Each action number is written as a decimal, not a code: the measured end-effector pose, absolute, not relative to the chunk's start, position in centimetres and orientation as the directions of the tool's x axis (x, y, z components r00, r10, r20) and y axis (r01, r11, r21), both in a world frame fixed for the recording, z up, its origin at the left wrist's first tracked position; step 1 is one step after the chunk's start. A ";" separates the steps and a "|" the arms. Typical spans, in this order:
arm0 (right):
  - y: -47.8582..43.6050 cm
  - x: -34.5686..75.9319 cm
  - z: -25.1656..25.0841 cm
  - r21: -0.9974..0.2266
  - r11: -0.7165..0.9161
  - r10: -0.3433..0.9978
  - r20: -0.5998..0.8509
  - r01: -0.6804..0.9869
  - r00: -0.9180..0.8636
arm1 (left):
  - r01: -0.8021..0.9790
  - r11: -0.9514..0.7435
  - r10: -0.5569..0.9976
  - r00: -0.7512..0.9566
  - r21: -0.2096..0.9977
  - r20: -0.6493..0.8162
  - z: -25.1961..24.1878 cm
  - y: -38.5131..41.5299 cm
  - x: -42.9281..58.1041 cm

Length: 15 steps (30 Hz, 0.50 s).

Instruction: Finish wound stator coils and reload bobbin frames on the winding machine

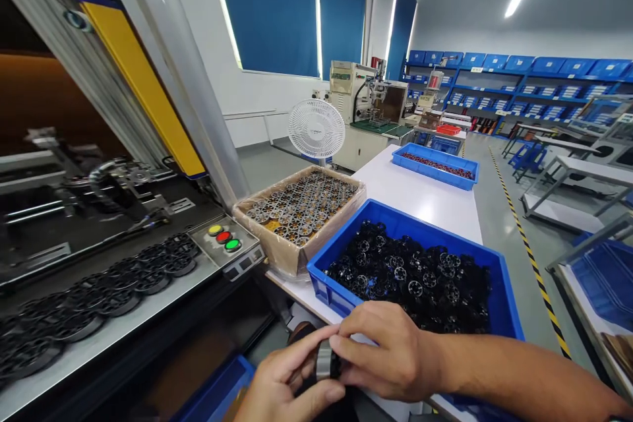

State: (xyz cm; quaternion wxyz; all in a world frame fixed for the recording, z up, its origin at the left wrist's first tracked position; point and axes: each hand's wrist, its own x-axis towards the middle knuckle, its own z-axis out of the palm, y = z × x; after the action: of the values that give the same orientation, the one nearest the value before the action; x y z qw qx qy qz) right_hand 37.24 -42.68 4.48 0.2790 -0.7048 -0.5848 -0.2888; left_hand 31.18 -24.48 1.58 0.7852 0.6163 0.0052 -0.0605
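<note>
A short round part with a silver metal rim and a black inside [324, 361] is held edge-on at the bottom centre. My left hand [289, 376] grips it from the left, thumb below and fingers above. My right hand [386, 346] closes on its right side, with fingertips at the rim's top and over the black side. What the right fingers press on is partly hidden. Just beyond the hands stands a blue bin [341, 303] heaped with black spoked plastic parts [415, 270]. A plastic-lined cardboard box [291, 257] holds rows of metal-rimmed round parts [311, 204].
At left is a machine with a yellow guard bar [143, 86], buttons on a panel [225, 237] and black spoked rings [119, 290] lined along its ledge. A white fan [317, 128] stands behind the box. Farther along the white table [420, 198] sits a shallow blue tray [435, 175].
</note>
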 end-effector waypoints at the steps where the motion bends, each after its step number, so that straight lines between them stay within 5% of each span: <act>1: -42.7 37.2 4.4 -0.079 -0.171 0.668 0.724 0.982 0.174 | 0.089 0.246 -0.089 0.994 0.965 -0.069 1.4 -24.8 30.9; 5: -43.6 37.8 3.7 -0.087 -0.297 0.682 0.678 0.951 0.274 | -0.103 0.117 0.041 0.994 0.988 0.099 1.5 -23.4 30.5; 8: -44.4 39.1 3.1 -0.042 -0.409 0.638 0.701 0.912 0.319 | -0.207 -0.421 0.252 0.908 0.883 0.334 2.0 -16.3 30.0; 11: -44.7 40.0 2.7 0.005 -0.444 0.618 0.726 0.896 0.302 | 0.159 -0.816 0.461 0.758 0.555 0.461 2.4 -5.3 27.8; 14: -44.6 40.2 2.4 0.047 -0.456 0.632 0.720 0.889 0.286 | 0.614 -0.771 0.622 0.670 0.169 0.404 3.0 4.4 25.3; 15: -44.6 40.3 2.3 0.056 -0.463 0.642 0.709 0.885 0.291 | 0.674 -0.727 0.665 0.643 0.133 0.379 3.3 6.7 24.7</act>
State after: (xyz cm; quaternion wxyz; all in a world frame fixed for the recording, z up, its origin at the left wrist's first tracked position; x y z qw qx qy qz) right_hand 40.28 -44.61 2.28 0.1772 -0.7838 -0.4869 -0.3423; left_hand 24.65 6.67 3.27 -0.0103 0.9063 0.3694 0.2051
